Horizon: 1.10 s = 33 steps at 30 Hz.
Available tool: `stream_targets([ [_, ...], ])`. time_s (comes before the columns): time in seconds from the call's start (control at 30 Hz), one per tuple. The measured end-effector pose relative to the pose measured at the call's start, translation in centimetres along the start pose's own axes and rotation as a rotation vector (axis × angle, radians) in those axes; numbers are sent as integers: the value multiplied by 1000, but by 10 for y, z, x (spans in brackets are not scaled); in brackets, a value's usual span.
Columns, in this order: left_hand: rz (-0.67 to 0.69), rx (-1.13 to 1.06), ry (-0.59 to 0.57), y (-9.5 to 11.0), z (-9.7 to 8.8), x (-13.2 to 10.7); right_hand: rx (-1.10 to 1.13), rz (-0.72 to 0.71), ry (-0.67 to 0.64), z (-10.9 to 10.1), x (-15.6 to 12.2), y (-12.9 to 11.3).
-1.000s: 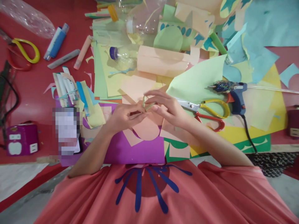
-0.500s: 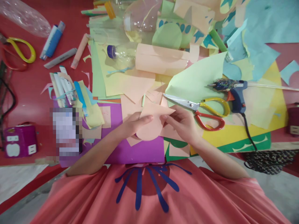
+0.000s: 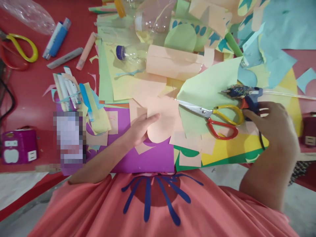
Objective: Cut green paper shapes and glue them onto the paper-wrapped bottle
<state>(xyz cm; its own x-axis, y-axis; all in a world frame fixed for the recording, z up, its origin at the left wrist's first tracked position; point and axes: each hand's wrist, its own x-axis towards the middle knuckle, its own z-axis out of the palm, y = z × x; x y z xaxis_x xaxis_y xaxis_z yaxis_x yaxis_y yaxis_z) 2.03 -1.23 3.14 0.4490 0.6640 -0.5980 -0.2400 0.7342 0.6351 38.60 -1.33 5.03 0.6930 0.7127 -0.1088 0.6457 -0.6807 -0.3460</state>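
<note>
My left hand (image 3: 140,128) pinches the left edge of a peach paper piece (image 3: 161,121) with a rounded lower end, which lies over purple paper (image 3: 148,158). My right hand (image 3: 274,128) has reached to the right and its fingers curl round the handle of a blue hot glue gun (image 3: 247,95) lying on the papers. Yellow-and-red scissors (image 3: 214,117) rest shut between the two hands, blades pointing left toward the peach piece.
Loose coloured paper sheets cover the red table (image 3: 29,95). A peach paper roll (image 3: 172,62) and clear plastic bottles (image 3: 138,54) lie behind. Markers (image 3: 56,39), another pair of scissors (image 3: 19,51) and a purple power strip (image 3: 18,146) sit at left.
Both hands dropped a small green strip and took the peach piece. My right hand then left it and swung right to the glue gun. My left hand stayed on the paper.
</note>
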Motion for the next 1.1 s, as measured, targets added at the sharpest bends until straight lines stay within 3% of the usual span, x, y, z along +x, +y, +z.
stream_targets([
  [0.17, -74, 19, 16, -2, -3, 0, 106, 145, -114, 0, -3, -4],
  [0.27, -94, 11, 35, -2, -5, -1, 400, 192, -174, -5, -7, -2],
  [0.37, -63, 5, 49, -2, -4, 0, 678, 32, -343, -9, -12, -1],
  [0.5, 11, 36, 36, -4, -3, 3, 708, -136, -707, -9, -32, -16],
  [0.67, 81, 121, 54, -6, -4, 5, 777, -113, -678, -1, -73, -44],
  [0.77, 174, 192, 111, -7, -4, 4, 888, -50, -782, 6, -91, -56],
  [0.93, 230, 319, 131, -8, -4, 3, 1046, -28, -901, 19, -105, -64],
  [1.1, 281, 391, 168, -3, -2, 0, 1033, 6, -992, 26, -113, -67],
])
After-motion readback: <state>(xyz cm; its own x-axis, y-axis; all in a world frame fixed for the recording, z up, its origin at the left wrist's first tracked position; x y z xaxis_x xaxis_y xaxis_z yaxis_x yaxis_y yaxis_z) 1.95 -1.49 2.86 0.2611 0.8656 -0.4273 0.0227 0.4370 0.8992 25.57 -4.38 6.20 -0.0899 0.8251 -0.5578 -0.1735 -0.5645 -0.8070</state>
